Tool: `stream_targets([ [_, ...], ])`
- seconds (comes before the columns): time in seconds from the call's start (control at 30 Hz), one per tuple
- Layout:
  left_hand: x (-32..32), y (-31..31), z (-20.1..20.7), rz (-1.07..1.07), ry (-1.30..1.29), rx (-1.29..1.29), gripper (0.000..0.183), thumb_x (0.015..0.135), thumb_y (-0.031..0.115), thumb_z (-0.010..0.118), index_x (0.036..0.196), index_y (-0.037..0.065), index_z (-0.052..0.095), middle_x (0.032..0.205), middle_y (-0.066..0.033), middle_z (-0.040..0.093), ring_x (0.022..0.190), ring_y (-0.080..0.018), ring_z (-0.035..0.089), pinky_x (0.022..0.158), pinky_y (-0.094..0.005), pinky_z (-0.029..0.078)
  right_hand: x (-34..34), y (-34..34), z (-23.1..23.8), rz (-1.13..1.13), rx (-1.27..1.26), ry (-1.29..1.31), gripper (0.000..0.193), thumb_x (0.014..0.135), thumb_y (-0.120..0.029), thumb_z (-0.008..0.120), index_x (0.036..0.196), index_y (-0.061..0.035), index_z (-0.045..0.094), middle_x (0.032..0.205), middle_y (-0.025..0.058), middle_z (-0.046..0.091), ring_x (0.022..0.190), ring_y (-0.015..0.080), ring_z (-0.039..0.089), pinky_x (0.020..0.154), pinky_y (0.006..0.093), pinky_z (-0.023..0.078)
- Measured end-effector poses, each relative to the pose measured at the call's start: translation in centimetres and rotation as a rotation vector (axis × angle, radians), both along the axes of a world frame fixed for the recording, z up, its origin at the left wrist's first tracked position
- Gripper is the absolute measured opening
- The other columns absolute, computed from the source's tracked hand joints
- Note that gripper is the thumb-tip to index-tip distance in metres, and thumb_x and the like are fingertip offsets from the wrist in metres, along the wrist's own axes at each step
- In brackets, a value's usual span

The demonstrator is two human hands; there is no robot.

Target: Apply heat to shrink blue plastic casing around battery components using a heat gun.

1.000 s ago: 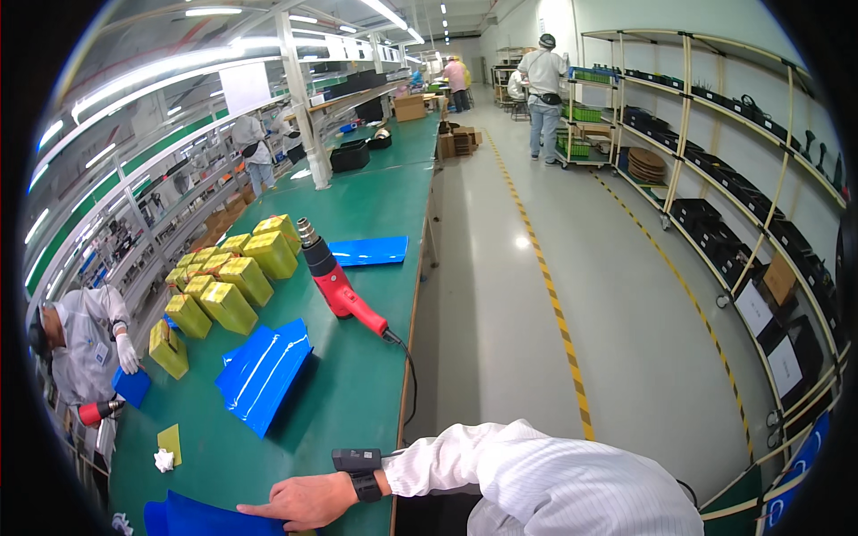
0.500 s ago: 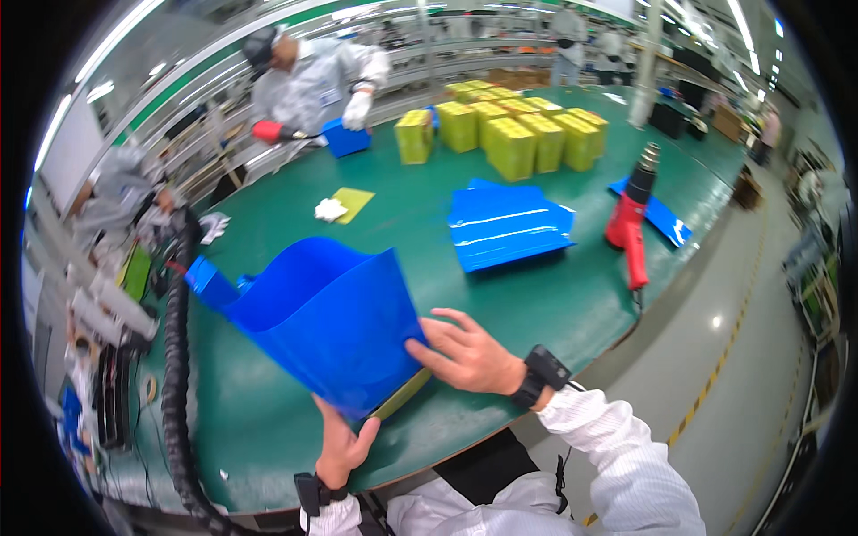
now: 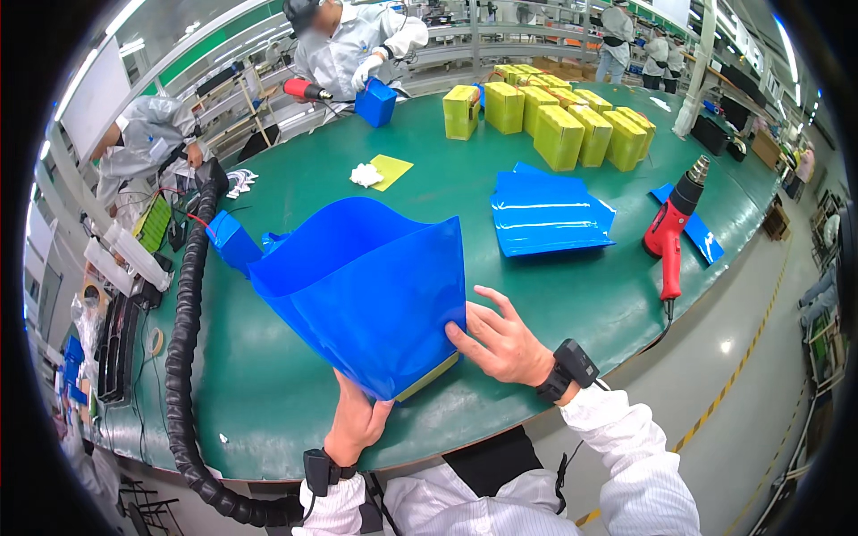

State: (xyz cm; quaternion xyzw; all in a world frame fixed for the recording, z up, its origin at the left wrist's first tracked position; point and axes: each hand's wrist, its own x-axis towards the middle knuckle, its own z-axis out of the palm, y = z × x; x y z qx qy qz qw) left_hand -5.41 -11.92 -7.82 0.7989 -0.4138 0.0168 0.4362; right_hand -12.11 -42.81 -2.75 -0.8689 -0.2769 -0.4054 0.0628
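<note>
A wide blue plastic sleeve (image 3: 375, 295) stands in front of me, its upper end gaping. At its lower edge shows a strip of a yellow block (image 3: 427, 379); the rest of that block is hidden by the sleeve. My left hand (image 3: 356, 418) grips the sleeve's lower left side, its fingers mostly behind the film and its thumb at the bottom corner. At the right side, my right hand (image 3: 505, 344) presses the sleeve's edge between thumb and fingers. A blue wrapped block (image 3: 232, 239) with red wire lies just beyond the sleeve's left side.
Flat blue sleeves (image 3: 550, 214) lie on the green table (image 3: 286, 420), left of a red heat gun (image 3: 672, 228). Several yellow blocks (image 3: 559, 138) stand at the back. A black corrugated hose (image 3: 183, 357) runs along the left. Across the table, a person (image 3: 353, 54) holds a blue block.
The view has shifted, so the table's things appear farther right and higher. Both my hands keep their hold on the sleeve, which now looks more upright.
</note>
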Motion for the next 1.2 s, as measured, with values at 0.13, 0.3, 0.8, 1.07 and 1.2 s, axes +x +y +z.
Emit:
stream_targets([
  [0.13, -0.1, 0.0, -0.1, -0.001, 0.036, 0.044, 0.087, 0.101, 0.032, 0.061, 0.155, -0.015, 0.013, 0.158, -0.0367, 0.017, 0.143, -0.0524, 0.032, 0.120, -0.0497, 0.027, 0.0, -0.3, 0.1, 0.007, -0.013, -0.002, 0.042, 0.093, -0.010, 0.059, 0.134, -0.0034, 0.062, 0.130, 0.0198, 0.065, 0.125, 0.0291, 0.064, 0.111, 0.0587, 0.042],
  [0.3, -0.1, 0.2, -1.0, -0.005, -0.034, 0.012, 0.095, 0.098, 0.031, 0.064, 0.156, -0.015, 0.003, 0.157, -0.0370, 0.020, 0.141, -0.0515, 0.036, 0.119, -0.0488, 0.030, 0.3, -0.3, -0.2, 0.029, -0.009, -0.021, 0.041, 0.093, -0.010, 0.059, 0.134, -0.0038, 0.062, 0.130, 0.0192, 0.066, 0.124, 0.0293, 0.064, 0.112, 0.0598, 0.042],
  [0.8, -0.9, 0.2, 0.6, 0.041, -0.008, 0.054, 0.091, 0.094, 0.034, 0.070, 0.151, -0.017, 0.021, 0.150, -0.0362, 0.037, 0.138, -0.0526, 0.038, 0.124, -0.0559, 0.014, 0.9, -0.3, -0.6, 0.061, -0.019, -0.033, 0.034, 0.087, -0.009, 0.064, 0.121, -0.0047, 0.069, 0.117, 0.0164, 0.067, 0.113, 0.0277, 0.068, 0.109, 0.0646, 0.042],
  [1.07, -1.0, -1.5, 0.5, 0.033, -0.025, -0.053, 0.112, 0.088, 0.033, 0.078, 0.156, -0.013, 0.003, 0.159, -0.0392, 0.012, 0.148, -0.0544, 0.020, 0.124, -0.0537, 0.020, 0.2, -0.8, -0.9, 0.013, -0.048, -0.053, 0.026, 0.084, -0.008, 0.066, 0.110, -0.0033, 0.070, 0.110, 0.0133, 0.070, 0.101, 0.0269, 0.070, 0.109, 0.0654, 0.042],
  [1.2, -1.1, -1.1, 0.2, 0.047, -0.068, -0.005, 0.112, 0.091, 0.029, 0.076, 0.156, -0.015, -0.004, 0.164, -0.0363, 0.014, 0.152, -0.0483, 0.021, 0.125, -0.0477, 0.016, 0.7, -0.4, -0.9, 0.014, -0.031, -0.056, 0.022, 0.087, -0.007, 0.066, 0.107, -0.0021, 0.070, 0.108, 0.0128, 0.071, 0.099, 0.0260, 0.071, 0.109, 0.0653, 0.042],
])
